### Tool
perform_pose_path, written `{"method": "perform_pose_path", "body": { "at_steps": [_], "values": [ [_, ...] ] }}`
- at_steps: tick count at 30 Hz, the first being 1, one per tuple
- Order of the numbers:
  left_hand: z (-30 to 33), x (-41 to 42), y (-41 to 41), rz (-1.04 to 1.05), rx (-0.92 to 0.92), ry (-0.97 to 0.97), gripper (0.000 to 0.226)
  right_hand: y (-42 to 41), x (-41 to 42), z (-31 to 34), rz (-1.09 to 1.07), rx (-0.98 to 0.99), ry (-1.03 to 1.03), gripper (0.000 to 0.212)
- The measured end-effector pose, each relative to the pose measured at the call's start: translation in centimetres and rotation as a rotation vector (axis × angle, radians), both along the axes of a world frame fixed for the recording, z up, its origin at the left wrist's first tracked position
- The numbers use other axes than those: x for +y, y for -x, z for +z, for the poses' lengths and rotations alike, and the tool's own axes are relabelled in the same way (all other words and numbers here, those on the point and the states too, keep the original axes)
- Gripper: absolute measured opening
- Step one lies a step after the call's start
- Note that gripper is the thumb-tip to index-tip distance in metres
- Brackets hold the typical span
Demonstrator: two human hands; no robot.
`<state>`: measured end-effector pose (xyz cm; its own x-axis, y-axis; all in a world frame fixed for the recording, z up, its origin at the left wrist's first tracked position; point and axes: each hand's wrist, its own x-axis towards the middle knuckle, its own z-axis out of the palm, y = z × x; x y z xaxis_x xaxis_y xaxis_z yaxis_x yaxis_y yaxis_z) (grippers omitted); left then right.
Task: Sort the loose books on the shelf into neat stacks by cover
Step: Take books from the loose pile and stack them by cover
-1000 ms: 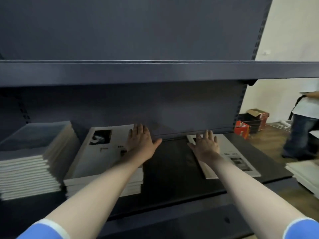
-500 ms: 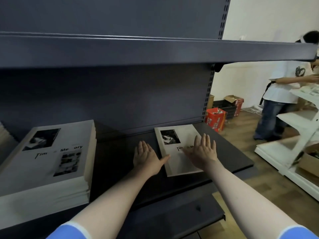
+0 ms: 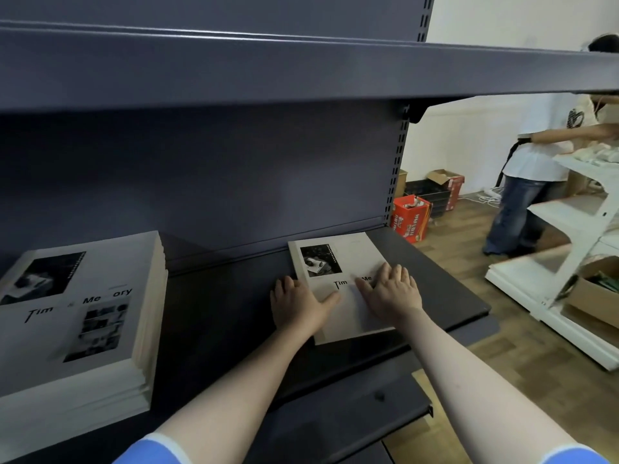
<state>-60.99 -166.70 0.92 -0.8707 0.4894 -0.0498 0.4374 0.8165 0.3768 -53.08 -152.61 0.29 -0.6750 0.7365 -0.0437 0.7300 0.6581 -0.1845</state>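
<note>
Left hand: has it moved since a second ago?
Yes. The left hand left the stack and crossed the shelf rightward to the lone book.

Both forearms are reaching toward twelve o'clock; the left hand is lying flat, thumb spread toward three o'clock, the right hand lying flat, fingers straight.

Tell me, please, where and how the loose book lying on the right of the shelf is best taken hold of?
Probably by its two long side edges, hands coming in from the front. The book lies flat on the shelf, so only its edges offer a hold. The left hand sits at its left edge, and the right hand lies flat on the cover. The matching stack stands to the left.
</note>
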Motion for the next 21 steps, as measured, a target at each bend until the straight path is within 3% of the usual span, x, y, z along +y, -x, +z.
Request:
{"method": "perform_pose_path", "body": {
  "at_steps": [5, 10, 21],
  "values": [
    [1.2, 0.7, 0.3, 0.143, -0.091, -0.141, 0.059, 0.1, 0.0, -0.2, -0.005, 0.039, 0.006, 0.083],
    [2.3, 1.7, 1.1, 0.280, -0.364, -0.294, 0.055, 0.1, 0.1, -0.5, -0.010, 0.076, -0.006, 0.082],
    [2.5, 1.7, 0.9, 0.286, -0.610, -0.652, 0.038, 0.1, 0.4, -1.0, -0.007, 0.117, -0.040, 0.076]
  ]
}}
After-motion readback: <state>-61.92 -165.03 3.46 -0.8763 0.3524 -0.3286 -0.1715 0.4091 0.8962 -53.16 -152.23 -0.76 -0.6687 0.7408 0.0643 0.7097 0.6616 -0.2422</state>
